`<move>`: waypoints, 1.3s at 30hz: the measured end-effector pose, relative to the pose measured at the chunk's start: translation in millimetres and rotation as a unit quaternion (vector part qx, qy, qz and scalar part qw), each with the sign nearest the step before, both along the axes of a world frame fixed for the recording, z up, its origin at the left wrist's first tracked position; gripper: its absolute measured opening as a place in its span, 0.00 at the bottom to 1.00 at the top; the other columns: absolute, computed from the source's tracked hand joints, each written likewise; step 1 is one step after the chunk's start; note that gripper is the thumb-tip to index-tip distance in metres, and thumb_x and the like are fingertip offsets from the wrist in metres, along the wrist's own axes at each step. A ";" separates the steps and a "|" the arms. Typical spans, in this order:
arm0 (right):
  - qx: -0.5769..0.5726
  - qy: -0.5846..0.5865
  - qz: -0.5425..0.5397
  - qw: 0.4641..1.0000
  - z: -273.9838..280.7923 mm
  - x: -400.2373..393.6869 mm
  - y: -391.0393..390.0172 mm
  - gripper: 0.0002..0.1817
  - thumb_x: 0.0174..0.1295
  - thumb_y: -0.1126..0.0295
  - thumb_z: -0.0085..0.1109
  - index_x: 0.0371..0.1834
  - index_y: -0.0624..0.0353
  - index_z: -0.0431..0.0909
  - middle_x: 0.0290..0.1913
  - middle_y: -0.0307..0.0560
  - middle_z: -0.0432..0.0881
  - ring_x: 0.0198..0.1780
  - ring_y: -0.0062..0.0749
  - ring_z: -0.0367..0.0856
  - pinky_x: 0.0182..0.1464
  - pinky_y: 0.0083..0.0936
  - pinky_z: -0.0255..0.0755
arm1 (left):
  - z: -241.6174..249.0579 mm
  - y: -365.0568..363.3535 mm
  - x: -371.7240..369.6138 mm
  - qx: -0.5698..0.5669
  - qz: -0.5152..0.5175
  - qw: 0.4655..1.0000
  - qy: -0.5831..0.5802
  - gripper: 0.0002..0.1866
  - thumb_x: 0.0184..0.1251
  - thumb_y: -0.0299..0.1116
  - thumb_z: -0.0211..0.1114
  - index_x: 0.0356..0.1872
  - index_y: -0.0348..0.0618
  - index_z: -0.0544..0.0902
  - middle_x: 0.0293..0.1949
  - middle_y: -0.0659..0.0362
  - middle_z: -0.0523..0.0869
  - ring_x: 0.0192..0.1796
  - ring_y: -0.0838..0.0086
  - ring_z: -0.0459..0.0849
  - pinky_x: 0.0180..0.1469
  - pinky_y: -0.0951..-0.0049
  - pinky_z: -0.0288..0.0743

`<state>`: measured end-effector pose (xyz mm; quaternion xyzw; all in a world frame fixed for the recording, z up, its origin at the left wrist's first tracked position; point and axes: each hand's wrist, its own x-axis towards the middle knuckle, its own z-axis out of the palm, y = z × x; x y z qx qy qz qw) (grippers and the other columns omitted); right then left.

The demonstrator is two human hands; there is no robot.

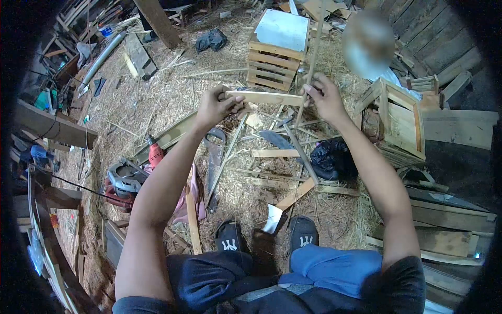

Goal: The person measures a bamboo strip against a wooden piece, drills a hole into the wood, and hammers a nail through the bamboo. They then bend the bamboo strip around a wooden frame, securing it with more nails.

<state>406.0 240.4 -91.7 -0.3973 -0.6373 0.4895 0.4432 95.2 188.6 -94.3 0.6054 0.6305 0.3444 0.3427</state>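
Observation:
A short, flat wooden slat [266,98] is held level in front of me. My left hand [218,106] is closed on its left end, thumb along the near face. My right hand [325,98] pinches a long thin wooden strip [315,49], which stands nearly upright and crosses the slat's right end. Whether those fingers also grip the slat is hard to see. Below the hands, a dark curved blade [275,139] lies among loose sticks, and a short board [280,153] rests nearby.
A slatted wooden crate [274,65] stands ahead; a wooden frame box [397,123] is at right. Left of me lie a circular saw [125,180], a red power tool [155,152] and a handsaw [215,159]. A black plastic bag [332,157] sits among straw-like shavings.

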 end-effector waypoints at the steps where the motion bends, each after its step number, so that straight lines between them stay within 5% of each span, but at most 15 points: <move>1: -0.002 0.001 0.000 1.000 1.1 0.4 0.0 0.12 0.71 0.78 0.56 0.56 0.62 0.74 0.38 0.44 0.83 0.36 0.22 0.81 0.31 0.21 0.77 | -1.2 -1.9 -0.9 0.004 -0.017 0.996 -0.085 0.15 0.67 0.34 0.73 0.43 0.30 0.83 0.34 0.53 0.90 0.32 0.80 0.87 0.31 0.78 0.79; 4: -0.024 -0.028 0.027 0.999 1.0 4.2 5.3 0.14 0.70 0.77 0.58 0.58 0.62 0.76 0.42 0.46 0.85 0.40 0.23 0.83 0.34 0.20 0.78 | -8.9 -2.6 -4.2 0.020 -0.020 0.986 -0.164 0.14 0.68 0.36 0.73 0.41 0.33 0.85 0.32 0.58 0.88 0.33 0.82 0.83 0.35 0.76 0.76; 6: 0.103 -0.090 0.020 0.990 -5.6 5.3 13.2 0.15 0.69 0.76 0.60 0.58 0.62 0.78 0.44 0.47 0.86 0.44 0.24 0.84 0.38 0.20 0.79 | -12.3 4.1 -11.9 0.006 -0.019 0.987 -0.160 0.13 0.68 0.35 0.72 0.41 0.32 0.85 0.32 0.57 0.89 0.33 0.81 0.84 0.35 0.76 0.77; 9: 0.040 -0.078 0.009 0.996 12.5 0.7 2.7 0.13 0.69 0.74 0.62 0.56 0.62 0.79 0.46 0.47 0.86 0.46 0.25 0.85 0.39 0.21 0.81 | -17.6 11.0 -19.9 0.039 -0.035 0.997 -0.050 0.14 0.68 0.34 0.72 0.43 0.31 0.84 0.32 0.57 0.89 0.33 0.80 0.85 0.35 0.76 0.78; 15: -0.037 -0.035 0.004 0.999 9.3 0.2 3.5 0.14 0.68 0.74 0.63 0.55 0.60 0.79 0.45 0.47 0.86 0.46 0.26 0.85 0.39 0.24 0.84 | -12.8 9.6 -20.5 0.022 -0.024 0.998 -0.055 0.15 0.67 0.35 0.72 0.43 0.30 0.84 0.31 0.57 0.88 0.31 0.79 0.85 0.33 0.75 0.78; 27: 0.001 -0.052 0.012 0.999 21.3 -6.5 4.1 0.16 0.64 0.74 0.68 0.53 0.66 0.77 0.42 0.47 0.88 0.43 0.26 0.86 0.46 0.27 0.79 | -15.6 12.5 -20.6 -0.001 -0.018 0.997 -0.074 0.14 0.68 0.37 0.72 0.40 0.32 0.84 0.28 0.59 0.87 0.29 0.79 0.85 0.32 0.77 0.78; 34: 0.022 -0.078 0.003 0.997 14.5 -10.0 12.2 0.17 0.63 0.73 0.69 0.52 0.66 0.77 0.40 0.47 0.88 0.39 0.27 0.85 0.39 0.26 0.79 | -14.4 11.0 -20.1 0.002 -0.006 0.995 -0.099 0.17 0.67 0.42 0.73 0.34 0.34 0.85 0.23 0.61 0.84 0.24 0.83 0.81 0.24 0.79 0.72; 36: 0.147 -0.083 0.008 0.986 9.4 -11.8 17.6 0.16 0.63 0.73 0.69 0.51 0.66 0.78 0.39 0.47 0.88 0.40 0.28 0.85 0.40 0.25 0.79 | -11.4 10.2 -20.5 0.001 -0.002 0.996 -0.090 0.17 0.67 0.42 0.73 0.34 0.34 0.84 0.22 0.61 0.84 0.23 0.83 0.81 0.24 0.78 0.72; 39: 0.058 -0.050 0.010 0.997 16.1 -11.8 10.6 0.15 0.63 0.73 0.69 0.50 0.65 0.78 0.39 0.47 0.87 0.41 0.28 0.85 0.44 0.25 0.78 | -9.8 10.8 -22.6 -0.019 -0.012 0.997 -0.078 0.18 0.66 0.43 0.73 0.37 0.36 0.84 0.25 0.62 0.84 0.25 0.81 0.82 0.28 0.77 0.76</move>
